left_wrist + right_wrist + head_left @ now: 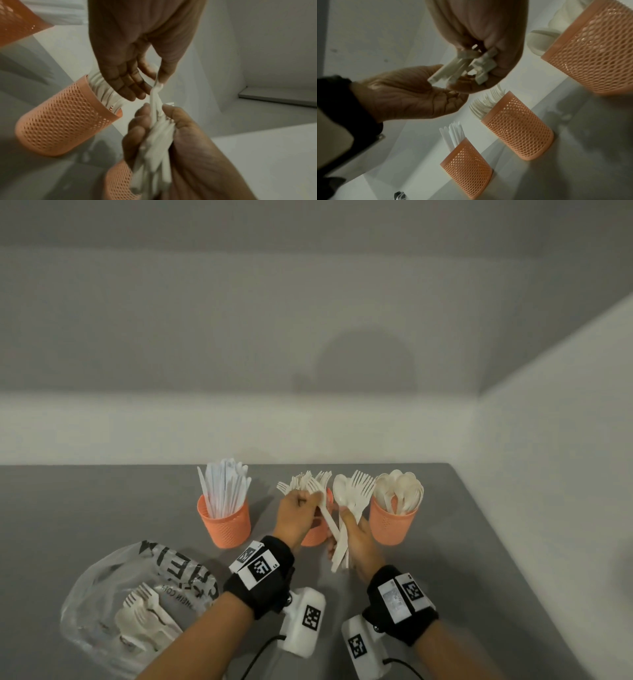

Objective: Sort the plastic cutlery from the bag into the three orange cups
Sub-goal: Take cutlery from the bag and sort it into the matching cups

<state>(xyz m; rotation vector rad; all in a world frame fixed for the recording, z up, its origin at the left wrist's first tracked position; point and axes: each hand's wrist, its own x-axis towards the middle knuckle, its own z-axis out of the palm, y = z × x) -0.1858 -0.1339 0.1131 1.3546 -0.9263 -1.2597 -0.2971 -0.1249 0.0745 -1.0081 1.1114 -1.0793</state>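
Three orange mesh cups stand in a row: knives in the left cup [224, 523], forks in the middle cup [315, 534], spoons in the right cup [394, 523]. My right hand [351, 529] grips a bundle of white forks and a spoon [354, 498] upright between the middle and right cups. My left hand [306, 499] is in front of the middle cup and pinches one fork [320, 496] of that bundle between thumb and forefinger. The left wrist view shows that pinch on the fork's shaft [157, 84]. The handle ends [467, 65] stick out below my right hand [488, 40].
A clear plastic bag [137, 594] with black lettering lies at the near left of the grey table [102, 508], with several forks inside. A white wall stands behind the cups, and another runs along the table's right edge.
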